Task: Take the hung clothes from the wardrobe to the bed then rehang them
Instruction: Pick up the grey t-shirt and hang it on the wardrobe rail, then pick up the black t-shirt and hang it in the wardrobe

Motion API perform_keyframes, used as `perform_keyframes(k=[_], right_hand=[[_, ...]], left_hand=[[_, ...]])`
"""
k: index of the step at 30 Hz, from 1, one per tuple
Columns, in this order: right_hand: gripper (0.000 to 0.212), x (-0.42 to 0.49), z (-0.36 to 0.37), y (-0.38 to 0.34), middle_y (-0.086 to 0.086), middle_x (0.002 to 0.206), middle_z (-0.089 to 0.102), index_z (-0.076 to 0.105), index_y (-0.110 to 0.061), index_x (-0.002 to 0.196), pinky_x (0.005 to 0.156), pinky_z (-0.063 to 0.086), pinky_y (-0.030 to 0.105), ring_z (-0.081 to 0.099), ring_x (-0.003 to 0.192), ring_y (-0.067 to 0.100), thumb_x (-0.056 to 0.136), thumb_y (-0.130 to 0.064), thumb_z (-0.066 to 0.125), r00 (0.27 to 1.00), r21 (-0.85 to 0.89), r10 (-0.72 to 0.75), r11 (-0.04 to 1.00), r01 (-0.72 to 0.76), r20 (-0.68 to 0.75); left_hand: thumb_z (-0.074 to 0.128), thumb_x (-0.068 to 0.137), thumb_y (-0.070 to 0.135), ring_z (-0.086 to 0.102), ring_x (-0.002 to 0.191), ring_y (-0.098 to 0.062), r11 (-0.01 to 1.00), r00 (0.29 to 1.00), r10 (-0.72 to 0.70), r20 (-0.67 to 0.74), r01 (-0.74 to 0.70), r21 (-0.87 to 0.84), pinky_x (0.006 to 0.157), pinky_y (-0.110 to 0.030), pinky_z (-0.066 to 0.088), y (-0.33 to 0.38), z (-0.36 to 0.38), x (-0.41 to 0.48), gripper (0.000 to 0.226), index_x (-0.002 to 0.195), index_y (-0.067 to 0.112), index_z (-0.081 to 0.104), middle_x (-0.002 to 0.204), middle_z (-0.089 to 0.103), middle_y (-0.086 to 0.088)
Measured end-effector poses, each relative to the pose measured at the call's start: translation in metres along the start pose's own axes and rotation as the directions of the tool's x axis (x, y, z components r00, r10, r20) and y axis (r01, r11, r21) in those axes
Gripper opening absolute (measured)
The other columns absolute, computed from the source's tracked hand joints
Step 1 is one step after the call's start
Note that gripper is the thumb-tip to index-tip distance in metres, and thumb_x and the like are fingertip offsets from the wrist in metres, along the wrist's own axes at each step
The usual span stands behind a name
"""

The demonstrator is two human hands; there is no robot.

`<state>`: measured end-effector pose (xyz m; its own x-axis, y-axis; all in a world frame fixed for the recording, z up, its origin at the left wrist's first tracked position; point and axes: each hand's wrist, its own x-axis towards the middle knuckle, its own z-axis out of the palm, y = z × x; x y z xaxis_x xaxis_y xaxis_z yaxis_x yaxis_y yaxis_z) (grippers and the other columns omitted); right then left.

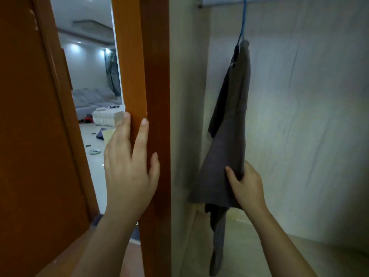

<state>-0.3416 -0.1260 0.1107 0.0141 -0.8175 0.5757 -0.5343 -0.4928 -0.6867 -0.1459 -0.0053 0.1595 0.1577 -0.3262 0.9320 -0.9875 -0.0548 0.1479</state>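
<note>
Left hand lower centre-left of frame, released, fingers spread flat against the edge of the brown wardrobe door; nothing gripped, palm pressing the wood. Forearm comes up from the bottom edge.

Right hand lower centre-right, clenched on the grey garment, pinching a fold of fabric near its lower part, thumb on the front of the cloth, the other fingers hidden behind it.

Garment hangs inside the wardrobe, centre-right of frame, bunched and narrow, dark grey, a thinner strip of it trailing down below the hand toward the bottom of the frame. It is on a blue hanger, whose hook goes up to the rail at the top edge, upper right. Hanger shoulders mostly covered by cloth.

Behind the garment: pale wardrobe back panel, light wood grain, filling the right half. Pale floor of the wardrobe in the lower right.

Far left: a second brown door fills the left side. Between the two brown panels, a gap shows another room: grey sofa mid-left, white tiled floor with small scattered items, too small to tell what, ceiling spotlights upper left.
</note>
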Motion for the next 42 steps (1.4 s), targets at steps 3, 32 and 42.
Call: perform_keyframes(k=[3, 32, 42], right_hand=[[0.02, -0.042, 0.015, 0.021, 0.015, 0.091, 0.064, 0.06, -0.001, 0.099, 0.066, 0.043, 0.03, 0.06, 0.082, 0.03, 0.088, -0.018, 0.057, 0.995, -0.018, 0.071, 0.997, -0.07, 0.066], [0.032, -0.313, 0.303, -0.011, -0.005, 0.106, 0.052, 0.053, -0.016, 0.122, 0.086, 0.039, 0.021, 0.05, 0.106, 0.011, 0.093, -0.029, 0.049, -0.267, -0.126, 0.193, 0.96, 0.249, 0.944], [0.036, -0.352, 0.394, -0.038, 0.007, 0.131, 0.05, 0.047, -0.012, 0.128, 0.092, 0.038, 0.028, 0.048, 0.121, 0.021, 0.096, -0.027, 0.044, -0.415, -0.078, 0.358, 0.827, 0.556, 0.836]], left_hand=[[0.051, 0.083, 0.028, 0.032, 0.129, -0.031, 0.996, 0.993, -0.081, 0.086, 0.084, -0.033, 0.099, -0.042, 0.028, -0.004, 0.001, -0.032, 0.064, 0.139, 0.011, 0.025, 0.143, 0.035, -0.022], [0.049, 0.091, 0.012, 0.058, 0.103, -0.033, -0.478, -0.512, -0.858, -0.035, 0.773, 0.417, 0.077, -0.033, 0.039, -0.169, -0.225, -0.503, 0.029, 0.118, 0.004, 0.053, 0.115, 0.061, -0.019], [0.048, 0.088, 0.004, 0.062, 0.089, -0.032, -0.843, -0.827, -0.53, -0.188, 0.538, 0.009, 0.083, -0.042, 0.047, -0.121, -0.235, -0.559, 0.025, 0.111, 0.0, 0.055, 0.089, 0.064, -0.012]])
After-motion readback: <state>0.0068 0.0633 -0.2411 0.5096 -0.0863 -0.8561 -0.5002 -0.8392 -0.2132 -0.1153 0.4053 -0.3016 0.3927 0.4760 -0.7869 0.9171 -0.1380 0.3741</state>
